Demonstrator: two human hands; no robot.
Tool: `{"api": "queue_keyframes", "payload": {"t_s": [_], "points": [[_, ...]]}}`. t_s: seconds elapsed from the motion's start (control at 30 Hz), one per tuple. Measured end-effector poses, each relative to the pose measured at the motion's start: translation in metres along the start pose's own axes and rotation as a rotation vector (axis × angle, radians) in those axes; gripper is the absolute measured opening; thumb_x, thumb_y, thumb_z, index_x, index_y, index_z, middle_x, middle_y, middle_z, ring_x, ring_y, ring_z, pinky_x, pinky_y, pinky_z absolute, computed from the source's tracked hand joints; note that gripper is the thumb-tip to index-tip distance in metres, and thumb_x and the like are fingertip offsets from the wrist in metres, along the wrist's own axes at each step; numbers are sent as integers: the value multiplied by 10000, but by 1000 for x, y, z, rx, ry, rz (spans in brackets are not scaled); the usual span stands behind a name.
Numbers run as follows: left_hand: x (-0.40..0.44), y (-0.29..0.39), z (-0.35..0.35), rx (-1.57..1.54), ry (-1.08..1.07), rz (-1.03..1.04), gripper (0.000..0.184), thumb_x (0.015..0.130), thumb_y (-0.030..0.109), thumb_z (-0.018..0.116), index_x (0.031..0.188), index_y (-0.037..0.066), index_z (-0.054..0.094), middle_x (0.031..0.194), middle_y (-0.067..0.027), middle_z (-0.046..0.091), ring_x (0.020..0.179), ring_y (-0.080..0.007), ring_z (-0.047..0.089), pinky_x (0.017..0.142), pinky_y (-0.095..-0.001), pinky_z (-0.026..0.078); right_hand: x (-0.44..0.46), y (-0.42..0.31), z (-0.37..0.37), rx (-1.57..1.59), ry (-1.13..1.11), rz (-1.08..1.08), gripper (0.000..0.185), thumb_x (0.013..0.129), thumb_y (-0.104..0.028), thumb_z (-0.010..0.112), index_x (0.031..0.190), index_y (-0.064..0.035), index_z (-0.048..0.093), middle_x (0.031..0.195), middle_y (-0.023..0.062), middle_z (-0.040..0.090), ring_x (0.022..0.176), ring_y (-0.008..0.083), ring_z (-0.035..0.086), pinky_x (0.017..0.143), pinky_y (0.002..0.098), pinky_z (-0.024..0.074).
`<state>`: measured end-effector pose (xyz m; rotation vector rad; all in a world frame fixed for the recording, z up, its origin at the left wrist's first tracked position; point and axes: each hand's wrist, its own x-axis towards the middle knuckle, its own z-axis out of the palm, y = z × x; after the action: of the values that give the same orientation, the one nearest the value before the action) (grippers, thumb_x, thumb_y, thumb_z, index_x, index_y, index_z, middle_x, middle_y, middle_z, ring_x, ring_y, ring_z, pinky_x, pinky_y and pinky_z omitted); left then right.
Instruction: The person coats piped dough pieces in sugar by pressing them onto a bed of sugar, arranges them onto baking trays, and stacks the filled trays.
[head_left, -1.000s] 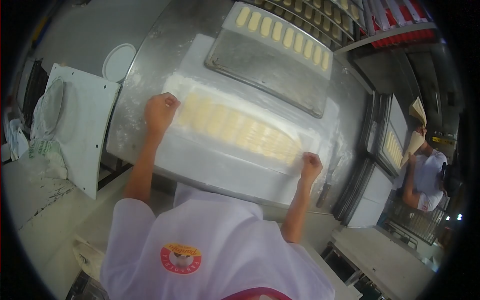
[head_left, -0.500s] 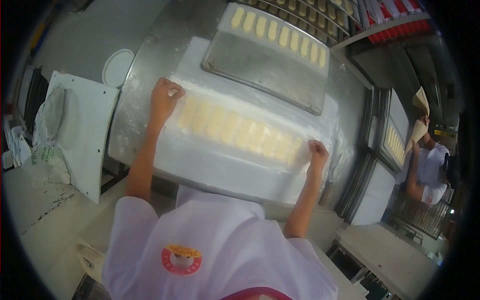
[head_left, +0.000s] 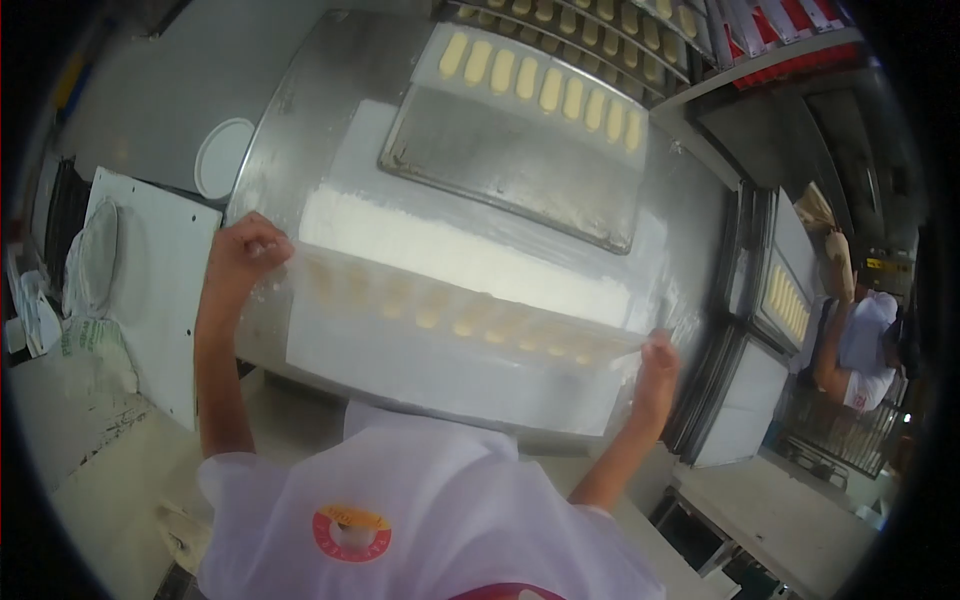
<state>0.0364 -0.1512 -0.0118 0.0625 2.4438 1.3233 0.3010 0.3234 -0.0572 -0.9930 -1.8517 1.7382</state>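
My left hand (head_left: 250, 256) pinches the left end of a thin paper sheet (head_left: 415, 277), and my right hand (head_left: 657, 372) grips its right end. Stretched between both hands, the sheet is raised and tilted above the worktable. A row of pale yellow, finger-shaped batter strips (head_left: 463, 327) shows on it, blurred and partly veiled by the paper. Just beyond lies a long band of white powder (head_left: 450, 245) on a larger white sheet (head_left: 375, 370). Behind that sits a metal baking tray (head_left: 500, 185), its far half carrying paper with a row of similar strips (head_left: 527, 78).
Racked trays of piped strips (head_left: 590, 40) stand at the back. A white round lid (head_left: 223, 158) and a white board (head_left: 150, 290) are at the left. Stacked trays (head_left: 755, 270) stand at the right, with a co-worker (head_left: 860, 335) beyond holding a piping bag.
The paper with the strips has come up off the powder and toward me, uncovering the white band. My hands have moved nearer and farther apart.
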Motion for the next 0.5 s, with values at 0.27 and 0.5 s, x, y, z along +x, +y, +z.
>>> {"api": "queue_keyframes", "payload": {"t_s": [0.27, 0.5], "points": [[121, 71, 34, -163, 124, 305, 159, 749, 134, 716, 845, 13, 679, 809, -27, 604, 806, -118, 557, 753, -258, 417, 144, -41, 13, 61, -92, -281, 73, 801, -1, 622, 833, -63, 603, 967, 2, 482, 949, 114, 433, 882, 257, 289], [204, -8, 90, -31, 86, 479, 169, 727, 143, 724, 864, 50, 688, 759, -39, 630, 759, -143, 590, 701, -274, 453, 196, 32, 26, -135, -130, -290, 98, 867, -99, 599, 946, -42, 606, 941, -6, 576, 880, 100, 498, 837, 242, 367]]}}
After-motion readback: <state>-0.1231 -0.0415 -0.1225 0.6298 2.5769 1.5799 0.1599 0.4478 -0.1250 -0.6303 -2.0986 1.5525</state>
